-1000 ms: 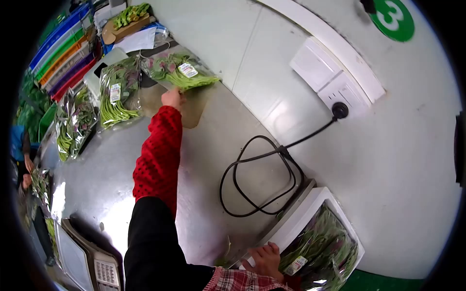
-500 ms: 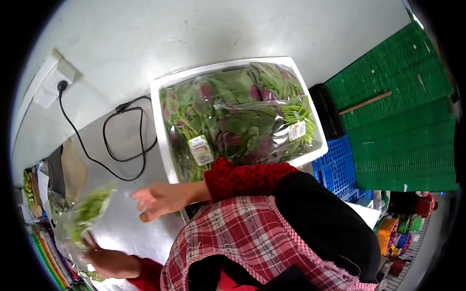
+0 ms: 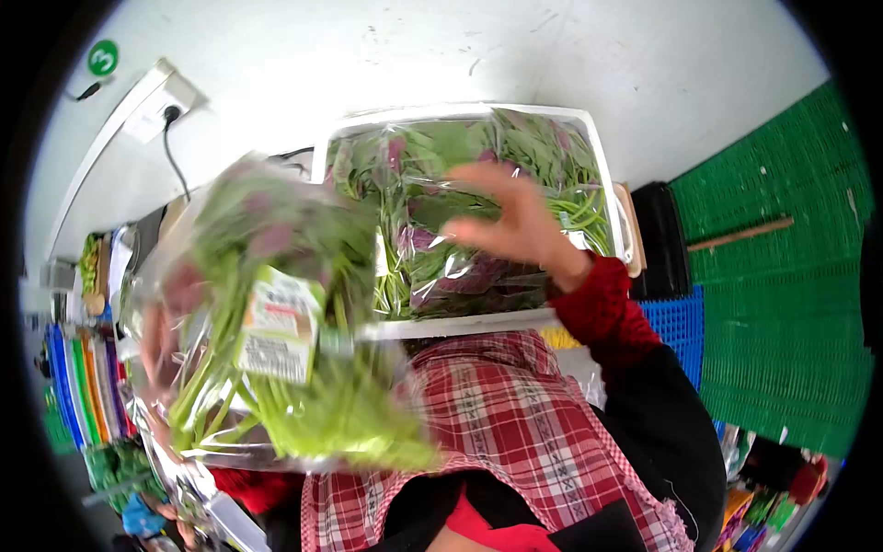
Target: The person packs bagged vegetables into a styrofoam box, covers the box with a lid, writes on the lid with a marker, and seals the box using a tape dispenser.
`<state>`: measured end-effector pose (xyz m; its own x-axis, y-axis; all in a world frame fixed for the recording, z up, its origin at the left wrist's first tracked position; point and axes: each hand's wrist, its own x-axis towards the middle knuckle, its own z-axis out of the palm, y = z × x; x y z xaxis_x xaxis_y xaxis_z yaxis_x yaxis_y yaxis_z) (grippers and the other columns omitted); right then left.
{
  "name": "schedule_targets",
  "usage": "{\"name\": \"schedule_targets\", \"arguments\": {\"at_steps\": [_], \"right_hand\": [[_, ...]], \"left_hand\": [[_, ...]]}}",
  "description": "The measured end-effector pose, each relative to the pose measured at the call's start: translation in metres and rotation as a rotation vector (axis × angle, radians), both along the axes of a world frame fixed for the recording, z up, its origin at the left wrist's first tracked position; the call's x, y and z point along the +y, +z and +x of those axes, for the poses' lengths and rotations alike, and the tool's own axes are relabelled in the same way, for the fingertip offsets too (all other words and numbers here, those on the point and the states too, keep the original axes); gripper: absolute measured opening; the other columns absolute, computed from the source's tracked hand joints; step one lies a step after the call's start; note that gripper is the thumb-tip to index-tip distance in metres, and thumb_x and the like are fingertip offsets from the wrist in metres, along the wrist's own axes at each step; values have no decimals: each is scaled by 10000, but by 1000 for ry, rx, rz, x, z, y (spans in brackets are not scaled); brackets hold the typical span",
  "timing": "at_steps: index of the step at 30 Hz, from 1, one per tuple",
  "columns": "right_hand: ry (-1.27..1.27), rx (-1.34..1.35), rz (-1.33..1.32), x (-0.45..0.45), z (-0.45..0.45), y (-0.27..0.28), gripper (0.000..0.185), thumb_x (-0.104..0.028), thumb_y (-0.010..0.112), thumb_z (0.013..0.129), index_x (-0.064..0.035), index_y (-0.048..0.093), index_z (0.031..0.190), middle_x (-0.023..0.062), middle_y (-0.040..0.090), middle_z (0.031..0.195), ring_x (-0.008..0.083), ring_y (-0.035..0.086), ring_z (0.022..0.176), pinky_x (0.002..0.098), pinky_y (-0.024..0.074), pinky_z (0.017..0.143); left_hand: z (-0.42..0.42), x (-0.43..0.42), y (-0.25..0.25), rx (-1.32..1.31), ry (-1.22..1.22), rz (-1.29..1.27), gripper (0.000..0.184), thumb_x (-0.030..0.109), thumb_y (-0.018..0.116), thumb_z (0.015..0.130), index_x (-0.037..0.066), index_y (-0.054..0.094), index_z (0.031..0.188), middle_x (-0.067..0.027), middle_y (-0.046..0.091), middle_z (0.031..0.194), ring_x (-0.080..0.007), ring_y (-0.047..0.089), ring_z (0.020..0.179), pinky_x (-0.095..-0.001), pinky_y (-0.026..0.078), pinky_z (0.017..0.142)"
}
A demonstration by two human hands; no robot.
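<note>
My left hand (image 3: pixel 158 354), partly hidden behind clear plastic, grips a bag of leafy greens (image 3: pixel 280 322) at its left side. This bag has green and purple leaves, pale green stems and a white label; its near end is blurred. Over the white foam box (image 3: pixel 441 328), my right hand (image 3: pixel 510 216) hangs with fingers apart and nothing in them. Several more bagged greens (image 3: pixel 469 290) lie inside the box, below that hand. The held bag is left of the box and covers its near left corner.
On the wall at left is a socket (image 3: pixel 161 106) with a black cable (image 3: pixel 175 156). Green mesh panels (image 3: pixel 773 294) and a blue crate (image 3: pixel 679 331) stand to the right. Coloured folders (image 3: pixel 87 382) are at far left; parts of another person (image 3: pixel 170 520) show at lower left.
My left hand has raised the bag of greens and brought it close, beside the box. My right hand has moved right, from left of the box to above it. The view has shifted.
</note>
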<state>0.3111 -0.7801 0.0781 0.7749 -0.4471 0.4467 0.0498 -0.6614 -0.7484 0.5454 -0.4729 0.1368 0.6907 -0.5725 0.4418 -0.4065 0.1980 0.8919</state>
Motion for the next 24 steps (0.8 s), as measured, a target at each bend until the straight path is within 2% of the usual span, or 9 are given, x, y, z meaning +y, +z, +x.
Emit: {"name": "schedule_targets", "arguments": {"at_steps": [3, 6, 11, 13, 16, 17, 18, 21, 24], "right_hand": [[-329, 485, -567, -52, -31, -47, 798, -630, 707, 703, -9, 588, 1190, 211, 644, 1045, 363, 633, 939, 431, 505, 788], [-169, 528, -306, -55, -40, -58, 802, -666, 686, 692, 11, 595, 1112, 207, 649, 959, 374, 632, 904, 450, 498, 763], [-19, 749, -329, -66, -40, -34, 598, -582, 670, 749, -22, 601, 950, 150, 664, 849, 350, 646, 860, 449, 501, 754], [82, 842, -47, -80, -53, -26, 362, -340, 694, 807, -29, 630, 982, 111, 683, 872, 320, 652, 792, 424, 512, 713], [-258, 240, -52, -75, -127, -29, 239, -35, 684, 788, -35, 678, 1027, 108, 701, 855, 196, 632, 705, 326, 500, 630], [-369, 314, 249, -50, -129, 36, 275, 11, 689, 779, -40, 690, 1050, 99, 703, 838, 149, 618, 691, 288, 490, 617], [-481, 273, 266, -50, -144, 51, 238, -12, 693, 799, -30, 697, 1036, 76, 695, 829, 113, 594, 696, 266, 477, 627], [-746, -19, 173, -56, -186, 64, 177, -72, 712, 840, 13, 698, 995, 6, 664, 820, 54, 545, 695, 223, 446, 648], [-876, -382, 221, -35, -188, 82, 163, -85, 721, 844, 33, 693, 952, 37, 676, 872, 82, 570, 700, 234, 451, 642]], "left_hand": [[17, -32, 30, 216, -355, -56, 309, 286, 392, 1009, 44, 491, 1173, -240, 421, 1397, -346, 552, 1142, -463, 554, 848], [24, -70, 57, 445, -753, -83, 360, 312, 387, 1013, 70, 460, 1269, -230, 441, 1380, -346, 575, 1114, -437, 577, 819], [-10, -119, 76, 733, -1255, -236, 499, 371, 405, 1009, 138, 341, 1446, -195, 526, 1290, -319, 611, 1031, -400, 599, 768], [-19, -128, 78, 895, -1360, -187, 629, 419, 453, 989, 199, 198, 1520, -147, 625, 1154, -261, 619, 934, -395, 581, 731], [9, -153, -2, 922, -1115, -388, 360, 387, 515, 963, 104, 504, 1185, -194, 570, 1230, -243, 638, 872, -376, 574, 694], [18, -164, -35, 874, -1028, -483, 329, 356, 534, 958, 48, 631, 1024, -226, 541, 1290, -254, 656, 871, -370, 583, 697], [0, -166, -56, 955, -561, -415, 314, 331, 512, 967, 38, 615, 926, -241, 591, 1205, -228, 661, 792, -352, 576, 678], [41, -167, -146, 968, -543, 3, 493, 315, 439, 990, -108, 496, 1237, -156, 664, 931, -218, 652, 786, -325, 555, 724], [78, -177, -173, 1392, -584, 232, 461, 309, 401, 1012, -91, 492, 1222, -152, 652, 1006, -242, 641, 850, -357, 559, 747]]}}
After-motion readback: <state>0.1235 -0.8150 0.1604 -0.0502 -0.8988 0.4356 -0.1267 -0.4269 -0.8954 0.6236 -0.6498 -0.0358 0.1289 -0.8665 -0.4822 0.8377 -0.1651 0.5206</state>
